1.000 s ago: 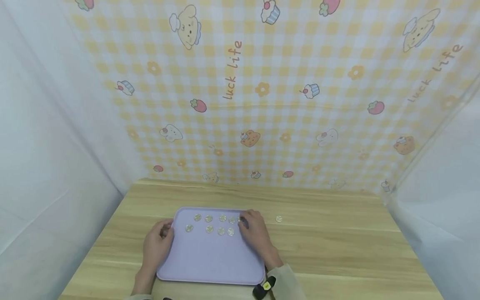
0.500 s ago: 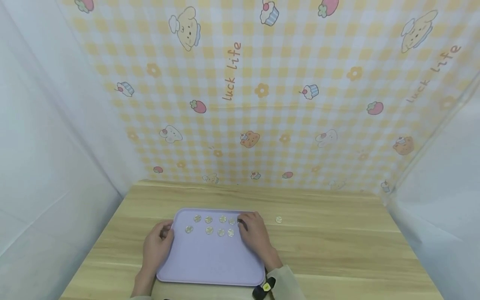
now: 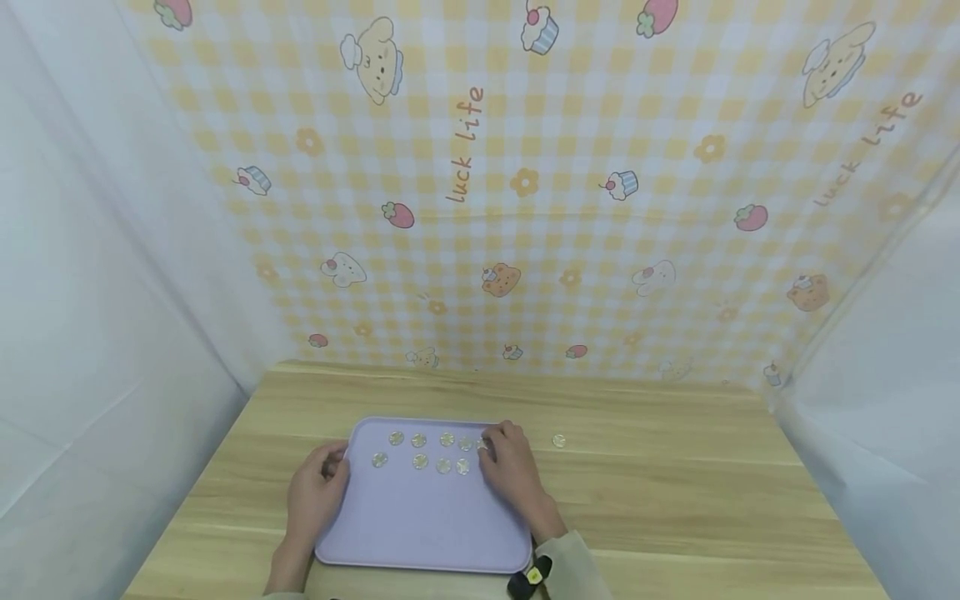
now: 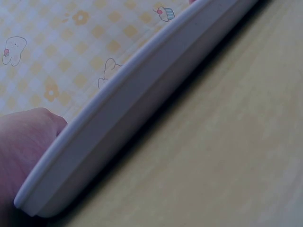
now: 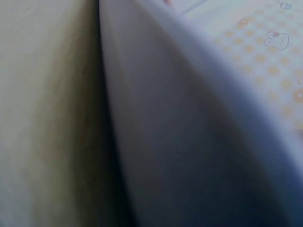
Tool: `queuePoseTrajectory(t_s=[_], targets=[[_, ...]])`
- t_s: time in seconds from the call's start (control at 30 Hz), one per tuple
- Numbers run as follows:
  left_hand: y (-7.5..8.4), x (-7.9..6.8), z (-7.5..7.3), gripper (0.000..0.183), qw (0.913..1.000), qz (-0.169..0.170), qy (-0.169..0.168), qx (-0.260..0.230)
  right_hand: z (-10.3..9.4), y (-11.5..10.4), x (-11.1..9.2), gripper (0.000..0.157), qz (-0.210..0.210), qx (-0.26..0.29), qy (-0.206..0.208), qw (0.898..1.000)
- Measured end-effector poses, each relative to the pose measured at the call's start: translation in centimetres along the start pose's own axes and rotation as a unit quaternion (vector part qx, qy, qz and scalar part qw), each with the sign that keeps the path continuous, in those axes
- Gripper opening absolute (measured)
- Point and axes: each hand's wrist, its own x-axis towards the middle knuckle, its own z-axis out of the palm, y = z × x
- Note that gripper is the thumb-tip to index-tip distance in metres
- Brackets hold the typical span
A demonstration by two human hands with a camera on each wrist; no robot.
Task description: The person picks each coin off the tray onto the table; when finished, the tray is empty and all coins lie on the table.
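A lilac tray [image 3: 420,517] lies on the wooden table, with several round gold-coloured coins [image 3: 420,461] in two rows along its far part. My left hand [image 3: 315,492] grips the tray's left rim, its fingers curled at the edge. Over the far right corner of the tray, my right hand [image 3: 513,467] pinches a coin [image 3: 482,445] between thumb and index finger, at the right end of the back row. The tray's outer wall [image 4: 123,104] fills much of the left wrist view, with part of a hand [image 4: 28,142] behind it. A blurred tray side [image 5: 165,123] covers the right wrist view.
One loose coin [image 3: 558,441] lies on the wooden table [image 3: 675,483] to the right of the tray. A yellow checked cloth [image 3: 570,233] hangs behind the table, and white sheets [image 3: 112,292] close off both sides.
The right fingertips have shifted slightly, and the coin at them shows more plainly than half a second ago. My left hand, the tray and the other coins stay in place.
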Motion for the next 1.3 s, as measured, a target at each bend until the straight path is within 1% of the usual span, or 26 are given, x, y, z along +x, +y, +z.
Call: queuePoseTrajectory(t_s=[0.33,0.6,0.8,0.97,1.17,1.3], targets=[[0.21,-0.11,-0.16,0.03,1.0,0.003,0.0,-0.004,-0.44,-0.57,-0.1,0.022,0.02,-0.013,-0.03,0.999],[0.14,0.0,-0.15,0.03,1.0,0.004,0.0,-0.005,-0.65,-0.69,-0.06,0.025,0.032,-0.003,-0.029,0.999],[0.15,0.04,-0.15,0.029,1.0,0.007,0.003,-0.003,-0.79,-0.79,0.0,0.019,0.036,-0.016,-0.038,0.999],[0.14,0.01,-0.08,0.029,0.9999,0.01,0.005,-0.007,-0.99,-0.81,-0.08,0.02,0.037,-0.021,-0.048,0.998],[0.15,-0.05,-0.11,0.029,0.9999,0.013,0.006,-0.008,-0.73,-0.58,-0.06,0.02,0.012,-0.022,-0.025,0.999],[0.11,0.0,-0.17,0.029,1.0,0.002,-0.001,-0.004,-0.35,-0.22,-0.09,0.02,-0.002,-0.014,-0.012,1.0]])
